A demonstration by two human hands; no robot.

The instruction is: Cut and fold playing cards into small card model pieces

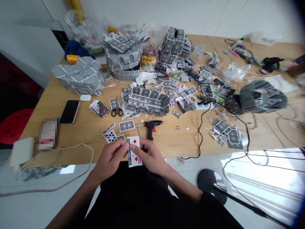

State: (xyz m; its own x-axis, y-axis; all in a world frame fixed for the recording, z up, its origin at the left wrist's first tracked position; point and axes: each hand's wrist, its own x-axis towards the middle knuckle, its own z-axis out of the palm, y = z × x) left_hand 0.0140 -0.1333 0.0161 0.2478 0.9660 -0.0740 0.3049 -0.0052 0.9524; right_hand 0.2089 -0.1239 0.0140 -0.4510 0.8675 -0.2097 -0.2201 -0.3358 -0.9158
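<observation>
Close to the table's front edge, my left hand [111,160] and my right hand [150,156] both grip one playing card [136,141], a diamond card with a dark patterned strip along its left side. Both thumbs press on the card's face, and the other fingers are mostly behind it. Just beyond my left hand lie a spade card [111,136] and a face-down card [126,125]. A black hot glue gun [152,128] with an orange-red trigger lies beyond my right hand. Black-handled scissors [117,110] rest farther left.
A box made of cards [147,101] stands mid-table, with larger woven card shapes [81,76] behind. Loose cards and scraps [190,92] spread right. A phone [69,112] and a white charger [22,151] lie left. A black cable [202,133] hangs over the front edge.
</observation>
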